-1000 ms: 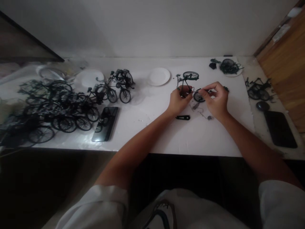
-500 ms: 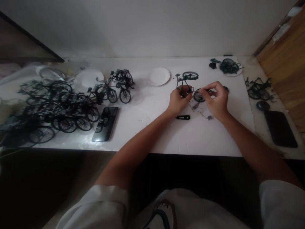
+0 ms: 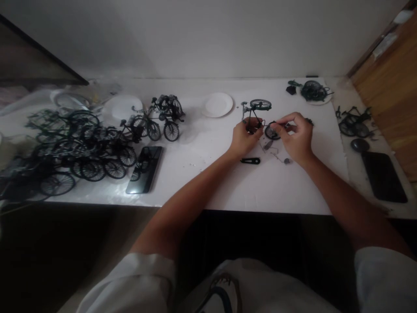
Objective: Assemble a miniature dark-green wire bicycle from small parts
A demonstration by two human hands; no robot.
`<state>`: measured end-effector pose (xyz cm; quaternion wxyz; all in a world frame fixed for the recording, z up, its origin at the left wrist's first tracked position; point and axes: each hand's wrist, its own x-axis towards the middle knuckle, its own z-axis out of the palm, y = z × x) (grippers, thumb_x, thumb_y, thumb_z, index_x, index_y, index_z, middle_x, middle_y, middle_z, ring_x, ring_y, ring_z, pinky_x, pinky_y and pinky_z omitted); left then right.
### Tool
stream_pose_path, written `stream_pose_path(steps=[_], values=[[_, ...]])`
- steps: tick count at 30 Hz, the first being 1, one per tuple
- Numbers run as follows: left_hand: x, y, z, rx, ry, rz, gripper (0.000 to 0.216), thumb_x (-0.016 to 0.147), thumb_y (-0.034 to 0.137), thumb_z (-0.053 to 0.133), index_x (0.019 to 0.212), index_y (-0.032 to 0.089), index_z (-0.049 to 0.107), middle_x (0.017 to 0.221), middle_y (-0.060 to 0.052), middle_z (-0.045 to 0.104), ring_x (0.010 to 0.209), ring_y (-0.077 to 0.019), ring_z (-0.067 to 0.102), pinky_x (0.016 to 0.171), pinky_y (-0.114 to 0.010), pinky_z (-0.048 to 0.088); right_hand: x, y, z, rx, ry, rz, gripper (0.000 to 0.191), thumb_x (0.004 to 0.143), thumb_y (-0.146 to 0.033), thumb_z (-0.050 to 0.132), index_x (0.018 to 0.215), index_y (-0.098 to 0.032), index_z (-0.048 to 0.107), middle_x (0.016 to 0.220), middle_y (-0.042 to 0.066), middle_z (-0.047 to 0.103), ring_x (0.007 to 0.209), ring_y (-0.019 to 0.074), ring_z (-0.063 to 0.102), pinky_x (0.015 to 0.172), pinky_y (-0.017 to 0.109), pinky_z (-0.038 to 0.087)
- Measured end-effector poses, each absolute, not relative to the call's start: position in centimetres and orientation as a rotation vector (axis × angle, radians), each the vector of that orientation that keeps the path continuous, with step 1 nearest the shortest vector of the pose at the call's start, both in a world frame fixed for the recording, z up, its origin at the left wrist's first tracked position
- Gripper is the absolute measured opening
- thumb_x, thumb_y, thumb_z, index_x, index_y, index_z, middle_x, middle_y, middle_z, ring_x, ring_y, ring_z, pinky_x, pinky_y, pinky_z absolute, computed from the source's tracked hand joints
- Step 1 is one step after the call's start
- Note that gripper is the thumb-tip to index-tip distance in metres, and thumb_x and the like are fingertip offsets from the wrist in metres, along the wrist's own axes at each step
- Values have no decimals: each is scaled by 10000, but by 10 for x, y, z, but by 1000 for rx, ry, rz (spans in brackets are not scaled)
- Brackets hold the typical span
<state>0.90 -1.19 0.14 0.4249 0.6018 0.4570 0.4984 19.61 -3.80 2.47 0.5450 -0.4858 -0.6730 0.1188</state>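
Observation:
A small dark model bicycle [image 3: 257,114] lies tilted on the white table [image 3: 254,187], one wheel up at the back. My left hand [image 3: 243,138] is closed on its frame. My right hand [image 3: 295,134] pinches the bicycle's other wheel [image 3: 272,131] with thumb and fingers. A flat black part [image 3: 250,161] lies just in front of my left hand. Thin wire pieces and a small round part [image 3: 286,161] lie below my right hand.
A heap of several finished model bicycles [image 3: 74,150] fills the table's left side. A black phone [image 3: 145,169] lies near them. Two white plates [image 3: 217,104] stand at the back. Loose bicycle parts [image 3: 313,90] and another phone [image 3: 383,176] lie at the right, beside a wooden panel.

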Motion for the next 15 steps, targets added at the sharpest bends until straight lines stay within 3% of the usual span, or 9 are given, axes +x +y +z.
stream_pose_path(steps=[7,15], values=[[8,-10,1,1500,1184,1268,252,859,138,747,1107,182,737,1030,-71,794,826,-139,668,775,-292,547,196,-39,29,-1103,-1688,268,142,897,-341,841,816,-271,749,903,46,737,920,253,694,681,399,569],[8,-12,2,1546,1208,1264,230,862,145,735,1087,193,735,1008,-64,789,820,-145,661,790,-308,540,196,-40,30,-1118,-1726,240,93,898,-398,855,898,-305,845,896,45,780,843,252,696,679,420,562]])
